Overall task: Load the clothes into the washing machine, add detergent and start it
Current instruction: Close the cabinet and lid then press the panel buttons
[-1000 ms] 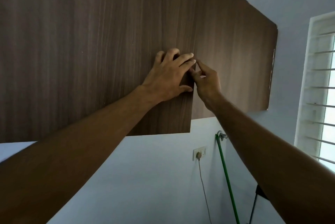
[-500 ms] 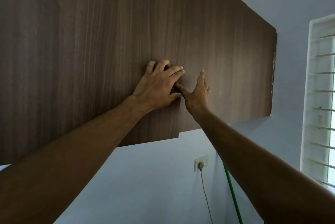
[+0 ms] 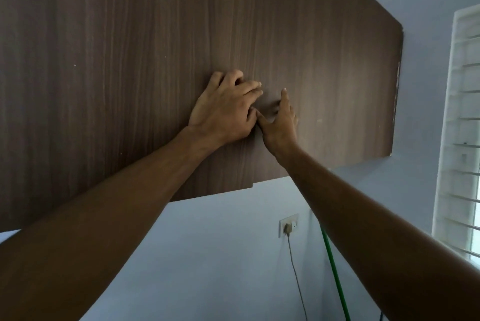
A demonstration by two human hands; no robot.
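Your left hand (image 3: 223, 110) lies on the dark wood cabinet door (image 3: 130, 60), fingers bent and spread against it. Just right of it, your right hand (image 3: 279, 123) presses the neighbouring door panel (image 3: 337, 73), fingers straight, its thumb touching your left hand. Below both hands, on the pale wall (image 3: 220, 255), a socket (image 3: 288, 225) holds a plug with a hanging cord (image 3: 294, 268); a green pole (image 3: 335, 274) stands beside it. A barred window (image 3: 465, 138) sits far right.
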